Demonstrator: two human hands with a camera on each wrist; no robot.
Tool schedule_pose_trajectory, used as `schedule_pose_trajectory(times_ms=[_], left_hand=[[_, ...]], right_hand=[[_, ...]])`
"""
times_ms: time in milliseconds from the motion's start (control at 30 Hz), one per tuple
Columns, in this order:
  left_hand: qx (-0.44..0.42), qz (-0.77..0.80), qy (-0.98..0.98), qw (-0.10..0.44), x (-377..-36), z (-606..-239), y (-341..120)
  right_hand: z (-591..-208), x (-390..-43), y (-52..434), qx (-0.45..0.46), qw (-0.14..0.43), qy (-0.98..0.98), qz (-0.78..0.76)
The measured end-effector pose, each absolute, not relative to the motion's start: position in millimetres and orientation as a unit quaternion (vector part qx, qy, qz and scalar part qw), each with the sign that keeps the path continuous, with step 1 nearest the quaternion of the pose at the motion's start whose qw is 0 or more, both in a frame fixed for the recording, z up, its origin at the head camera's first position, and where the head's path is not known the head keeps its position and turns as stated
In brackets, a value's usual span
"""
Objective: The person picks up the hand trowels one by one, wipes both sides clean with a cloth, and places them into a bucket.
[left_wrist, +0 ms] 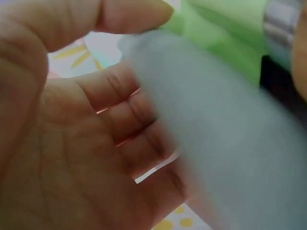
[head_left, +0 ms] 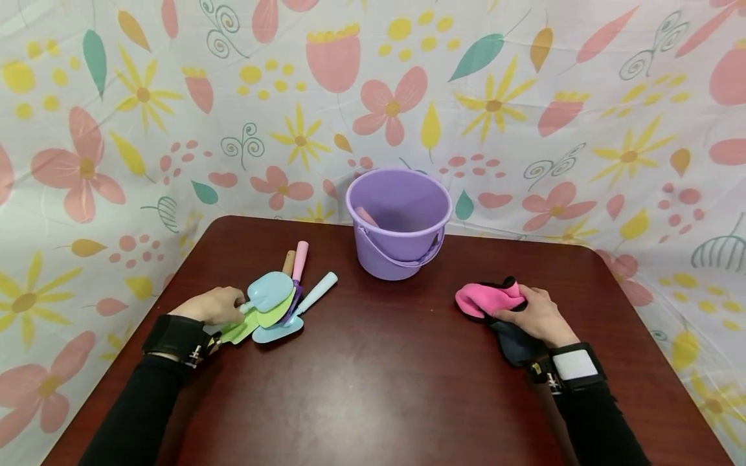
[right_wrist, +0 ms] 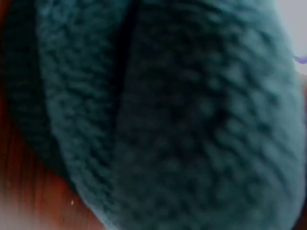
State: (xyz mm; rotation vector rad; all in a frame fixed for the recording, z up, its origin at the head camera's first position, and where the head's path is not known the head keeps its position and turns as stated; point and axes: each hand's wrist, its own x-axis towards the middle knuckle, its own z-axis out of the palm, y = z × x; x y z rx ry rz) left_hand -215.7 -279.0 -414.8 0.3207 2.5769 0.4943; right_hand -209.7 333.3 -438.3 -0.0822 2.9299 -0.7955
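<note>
At the left of the table, my left hand (head_left: 217,307) pinches the pale blue handle of a light blue toy shovel (head_left: 270,291). In the left wrist view the handle (left_wrist: 211,124) lies blurred between thumb and fingers. Its blade rests over a pile with green shovel blades (head_left: 276,312) and another light blue shovel (head_left: 317,294). On the right, my right hand (head_left: 539,316) grips a folded pink cloth item with black edging (head_left: 486,298). Dark cloth (head_left: 515,342) hangs below the fingers; the right wrist view is filled with dark teal fleece (right_wrist: 192,120).
A purple bucket (head_left: 387,249) with its handle down stands at the back middle, a pink object (head_left: 366,217) inside. Pink (head_left: 300,261) and tan (head_left: 289,263) handles stick out of the pile. A flowered curtain (head_left: 326,97) borders the brown table (head_left: 373,375).
</note>
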Motion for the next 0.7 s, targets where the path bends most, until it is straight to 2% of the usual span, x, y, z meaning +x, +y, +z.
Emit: schedule_pose_trajectory(times_ms=[133,433,700], left_hand=[[0.117,0.201,0.944,0.233,-216.4,-415.0,-283.4],[0.107,0.288,0.934,0.184,-213.0,-404.5,-288.0],[0.148,0.334,0.919,0.147,-210.7,-387.9,-274.1]], right_hand=[[-440.7,-212.7,330.6,-0.025,0.053,0.967,-0.246],[-435.8,-214.0,325.1,-0.044,-0.010,0.963,-0.266],[-415.7,-206.5,319.4,-0.043,-0.119,0.949,-0.289]])
